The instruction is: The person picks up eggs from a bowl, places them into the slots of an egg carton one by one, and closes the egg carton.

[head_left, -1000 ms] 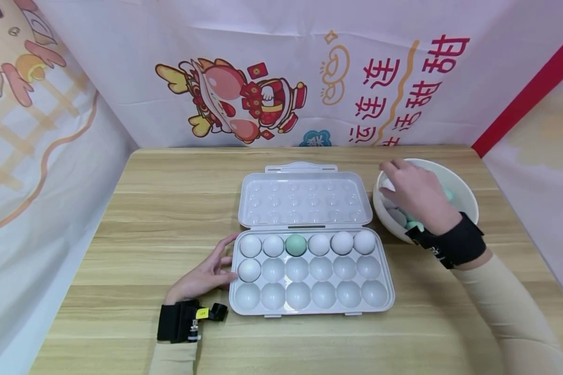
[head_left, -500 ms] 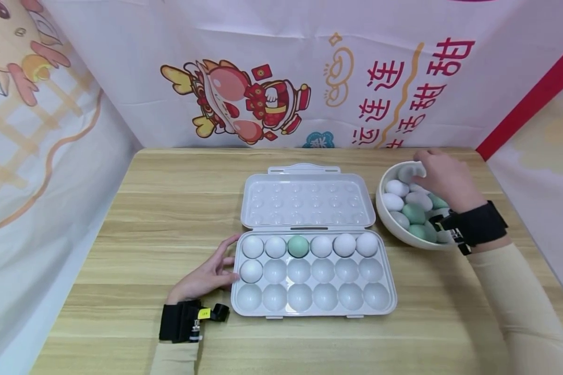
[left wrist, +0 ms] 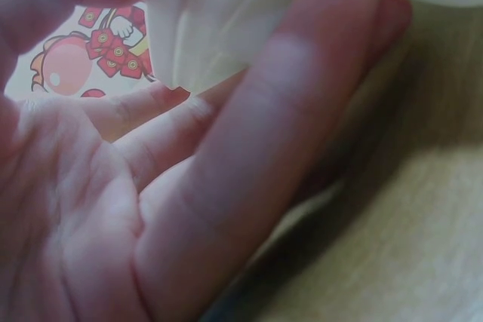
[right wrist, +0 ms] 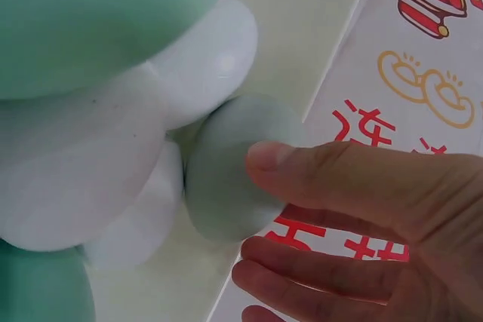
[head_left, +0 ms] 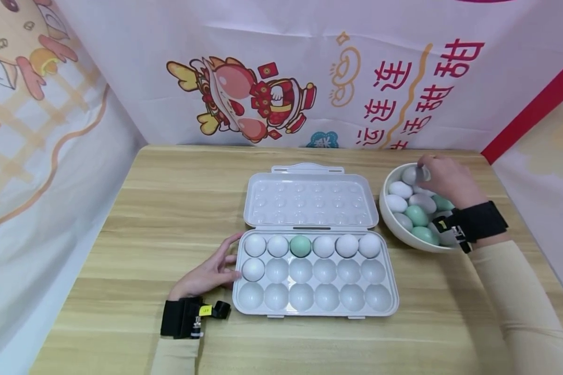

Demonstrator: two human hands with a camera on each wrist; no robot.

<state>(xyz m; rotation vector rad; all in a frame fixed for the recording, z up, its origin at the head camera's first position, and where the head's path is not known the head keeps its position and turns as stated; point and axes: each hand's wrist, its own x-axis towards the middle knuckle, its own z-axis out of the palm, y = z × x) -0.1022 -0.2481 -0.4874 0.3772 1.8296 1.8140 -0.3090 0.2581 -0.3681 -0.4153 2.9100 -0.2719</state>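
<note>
Right wrist view: A grey-green egg [right wrist: 223, 175] is pinched by the right grip [right wrist: 370, 197], its thumb laid across the shell, inside the far-left rim of the bowl [head_left: 403, 238], beside a white egg [right wrist: 215, 65]. The tray [head_left: 315, 311], seven eggs [head_left: 301, 246] seated, is touched at its left edge by the left grip [head_left: 205, 277], fingers spread. Picking is apparently under way; a careful lift toward a vacant cup [head_left: 277, 270] seems called for.

There are two hands [head_left: 207, 275], one bowl [head_left: 398, 229], and one carton [head_left: 301, 297] holding six white eggs [head_left: 278, 246], one green egg [head_left: 301, 246].
</note>
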